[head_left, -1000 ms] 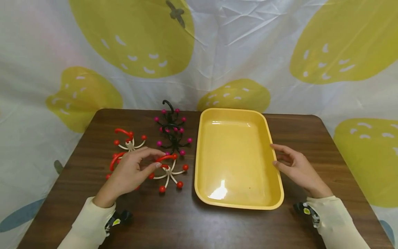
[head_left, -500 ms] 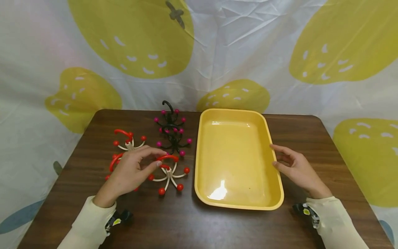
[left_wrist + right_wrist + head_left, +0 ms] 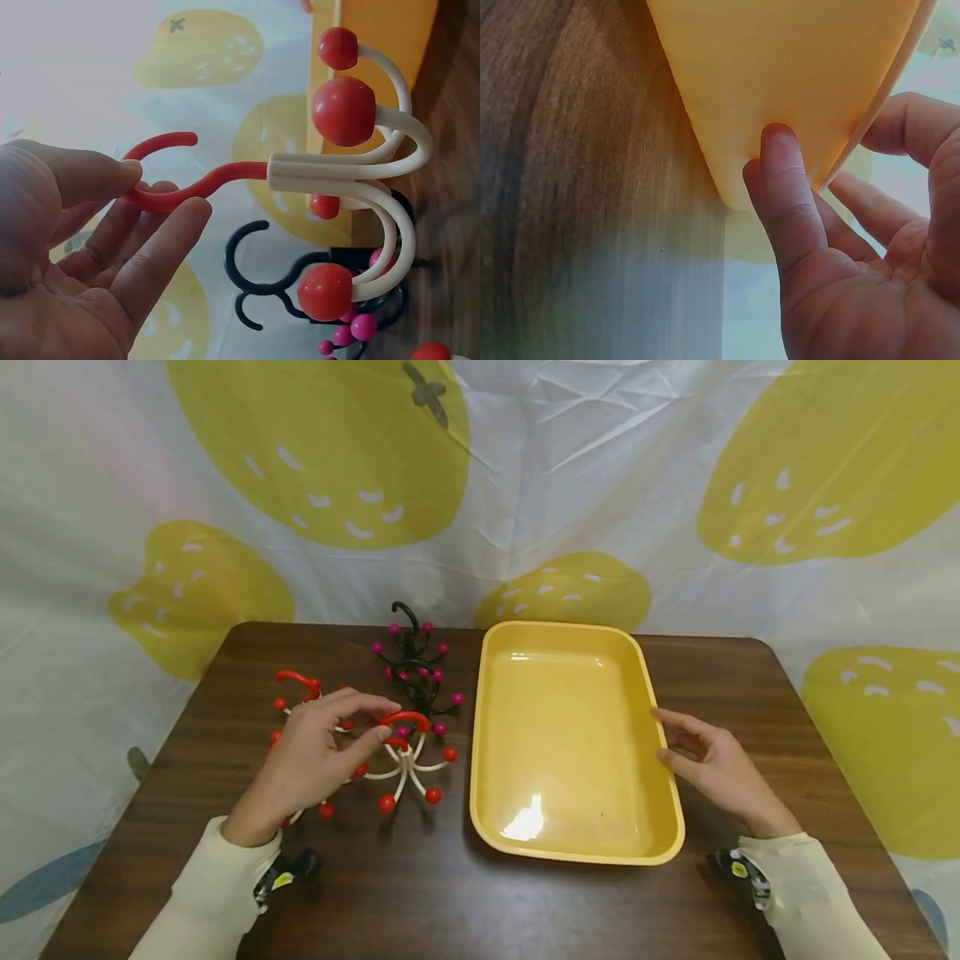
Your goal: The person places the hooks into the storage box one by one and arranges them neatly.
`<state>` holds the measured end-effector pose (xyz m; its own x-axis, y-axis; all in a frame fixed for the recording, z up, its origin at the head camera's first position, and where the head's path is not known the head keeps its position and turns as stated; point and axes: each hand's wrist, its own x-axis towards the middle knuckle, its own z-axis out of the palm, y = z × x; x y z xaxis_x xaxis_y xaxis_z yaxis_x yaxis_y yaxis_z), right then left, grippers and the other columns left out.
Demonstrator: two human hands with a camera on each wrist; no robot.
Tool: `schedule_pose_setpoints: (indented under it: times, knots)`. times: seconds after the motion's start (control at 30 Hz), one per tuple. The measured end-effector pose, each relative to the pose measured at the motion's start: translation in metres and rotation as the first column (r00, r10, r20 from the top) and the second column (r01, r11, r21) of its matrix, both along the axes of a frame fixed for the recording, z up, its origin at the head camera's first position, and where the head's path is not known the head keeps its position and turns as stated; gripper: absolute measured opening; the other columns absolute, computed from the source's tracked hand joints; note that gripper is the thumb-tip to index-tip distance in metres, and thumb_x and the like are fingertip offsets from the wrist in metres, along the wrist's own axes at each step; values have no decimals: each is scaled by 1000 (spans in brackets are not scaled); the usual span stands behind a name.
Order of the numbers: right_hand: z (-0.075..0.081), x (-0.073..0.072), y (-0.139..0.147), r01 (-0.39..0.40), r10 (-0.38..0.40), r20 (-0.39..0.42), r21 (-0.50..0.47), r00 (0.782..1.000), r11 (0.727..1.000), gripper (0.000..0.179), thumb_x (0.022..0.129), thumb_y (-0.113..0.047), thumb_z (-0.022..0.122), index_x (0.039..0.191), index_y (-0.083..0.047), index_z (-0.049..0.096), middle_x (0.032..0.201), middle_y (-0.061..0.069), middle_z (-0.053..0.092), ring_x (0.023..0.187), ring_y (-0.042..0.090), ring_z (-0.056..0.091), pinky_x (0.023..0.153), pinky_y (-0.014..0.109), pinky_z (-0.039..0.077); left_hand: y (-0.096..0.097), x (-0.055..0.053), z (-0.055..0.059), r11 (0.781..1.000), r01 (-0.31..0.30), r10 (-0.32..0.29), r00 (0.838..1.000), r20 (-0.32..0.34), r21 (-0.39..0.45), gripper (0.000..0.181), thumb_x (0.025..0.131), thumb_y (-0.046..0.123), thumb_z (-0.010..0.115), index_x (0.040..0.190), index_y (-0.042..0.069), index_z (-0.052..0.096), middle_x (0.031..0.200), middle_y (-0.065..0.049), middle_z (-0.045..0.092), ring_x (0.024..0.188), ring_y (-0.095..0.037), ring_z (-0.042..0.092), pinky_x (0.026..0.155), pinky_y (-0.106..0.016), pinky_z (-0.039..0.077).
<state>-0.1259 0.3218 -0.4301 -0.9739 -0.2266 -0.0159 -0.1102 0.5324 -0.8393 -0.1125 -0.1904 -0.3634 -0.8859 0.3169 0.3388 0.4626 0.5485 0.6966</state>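
Note:
My left hand (image 3: 318,752) pinches the red top hook of a white multi-arm hook hanger (image 3: 406,766) with red ball tips. In the left wrist view, thumb and fingers are on the bend of that hook, and the hanger (image 3: 315,171) stretches out beyond them. Below and behind the hand, other white-and-red hangers (image 3: 307,689) lie partly hidden. At the right side of a yellow tray (image 3: 577,858), my right hand (image 3: 712,768) holds the rim. The right wrist view has several fingers (image 3: 784,180) against the tray's outer wall, with the thumb at the rim.
Two black hook hangers (image 3: 411,647) with pink ball tips stand one behind the other, left of the tray. A dark wooden table (image 3: 480,910) carries everything. Behind its far edge hangs a white cloth (image 3: 585,468) printed with yellow fruit.
My left hand has risen slightly, bringing the white-and-red hanger up with it, and its balls now sit higher above the table. The right hand and tray have stayed put.

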Motion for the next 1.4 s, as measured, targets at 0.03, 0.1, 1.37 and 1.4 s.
schedule_pose_setpoints:
  times: [0.03,0.1,1.37,1.4]
  knots:
    - [0,0,0,-1,1,-2,2,1000,1000,59,104,-12,68,159,-5,47,151,25,56,108,-8,65,86,16,58,1,-1,2,1000,-8,8,1000,-11,-7,27,96,11,79,120,21,77,111,1,77,64,-6,55,52,-24,51]
    - [-1,-1,1,-1,1,-7,5,1000,1000,59,103,-12,68,158,-5,47,151,26,56,108,-8,65,86,16,58,3,-2,5,1000,-19,19,1000,-21,-6,26,96,13,80,120,23,78,111,4,77,57,-7,46,48,-24,43]
    - [-7,-3,-1,-29,27,-28,-85,999,996,58,101,-5,68,156,-3,49,145,29,59,108,-3,68,82,25,63,88,-67,38,947,116,-163,977,135,299,23,100,19,75,122,15,77,112,-1,79,92,-14,76,74,-27,61]
    - [-7,-2,-1,-30,28,-29,-87,999,996,58,101,-4,68,155,-2,49,144,29,59,108,-3,68,81,26,63,90,-69,37,943,120,-171,975,141,310,23,100,18,75,122,14,77,111,-1,79,92,-15,76,73,-27,61]
